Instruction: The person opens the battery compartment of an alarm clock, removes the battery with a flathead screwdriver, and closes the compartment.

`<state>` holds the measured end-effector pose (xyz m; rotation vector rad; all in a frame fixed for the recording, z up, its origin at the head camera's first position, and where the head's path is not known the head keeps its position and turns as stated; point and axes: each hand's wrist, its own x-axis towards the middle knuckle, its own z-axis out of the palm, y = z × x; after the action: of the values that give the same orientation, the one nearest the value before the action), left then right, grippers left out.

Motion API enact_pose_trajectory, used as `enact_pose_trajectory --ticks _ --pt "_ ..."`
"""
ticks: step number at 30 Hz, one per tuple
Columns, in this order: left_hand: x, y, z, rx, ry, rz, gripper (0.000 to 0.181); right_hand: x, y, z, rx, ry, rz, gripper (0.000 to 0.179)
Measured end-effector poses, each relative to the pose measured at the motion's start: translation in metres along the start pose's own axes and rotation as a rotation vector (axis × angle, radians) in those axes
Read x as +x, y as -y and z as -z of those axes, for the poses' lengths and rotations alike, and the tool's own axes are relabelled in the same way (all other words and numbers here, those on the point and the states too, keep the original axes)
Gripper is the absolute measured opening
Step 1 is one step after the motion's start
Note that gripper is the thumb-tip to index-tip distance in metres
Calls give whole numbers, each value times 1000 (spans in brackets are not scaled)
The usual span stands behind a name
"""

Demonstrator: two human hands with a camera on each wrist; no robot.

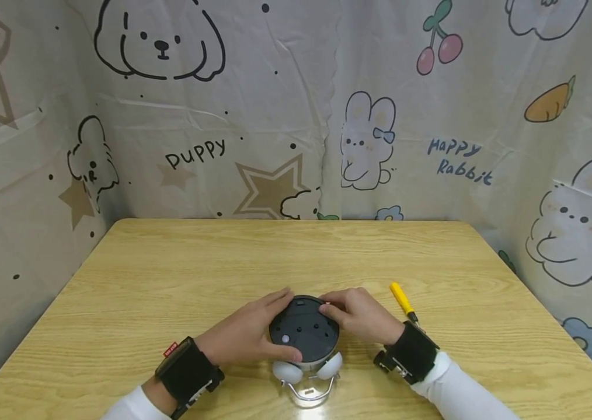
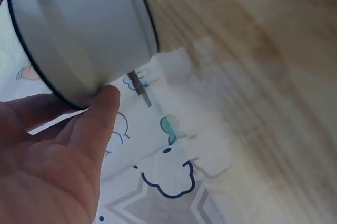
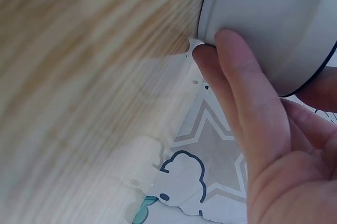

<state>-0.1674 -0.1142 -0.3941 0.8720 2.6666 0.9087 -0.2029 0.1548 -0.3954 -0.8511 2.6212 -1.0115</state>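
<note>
Wristbands, black, one on each of my forearms, sat at the bottom of the head view. Item: alarm clock (image 1: 303, 333), round, pale-bodied, lying face down near the front edge of the wooden table (image 1: 180, 262), its dark back plate turned up toward me. Bells, two, white (image 1: 286, 371), with a wire handle, pointed to 6 o'clock, so the clock's top-to-foot axis ran 6 to 12. Grip: my left hand (image 1: 251, 333) wrapped the rim from 9 o'clock, thumb along the near edge, fingers over the far edge; my right hand (image 1: 361, 316) closed on the rim from 3 o'clock, fingertips reaching onto the back plate near 1 o'clock. Both hands were clamped on the clock, equally near it, and it lay directly between them. Wrist views confirmed fingers pressed against the pale side wall. Item: screwdriver (image 1: 402, 298), yellow handle, lay just beyond my right wrist at 3 o'clock from the clock, untouched, its axis running 11 to 5, with the tip toward my wristband.
</note>
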Motion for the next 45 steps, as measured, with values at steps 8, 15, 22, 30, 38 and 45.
enact_pose_trajectory --ticks 8,15,22,30,38,45 --pt "0 0 -5 10 4 -11 116 0 -1 0 -14 -3 11 31" --pt "0 -1 -4 -2 7 24 116 1 -1 -1 -17 -1 11 32" --pt "0 -1 -2 2 17 52 115 1 0 0 -32 -3 18 30" --pt "0 0 -2 -15 44 60 115 -1 2 -1 -58 -27 11 34" --pt "-1 0 -1 -39 52 69 115 -1 6 -5 -77 -93 42 36" --pt "-1 2 -1 -55 57 47 114 -2 10 -9 -99 -118 110 33"
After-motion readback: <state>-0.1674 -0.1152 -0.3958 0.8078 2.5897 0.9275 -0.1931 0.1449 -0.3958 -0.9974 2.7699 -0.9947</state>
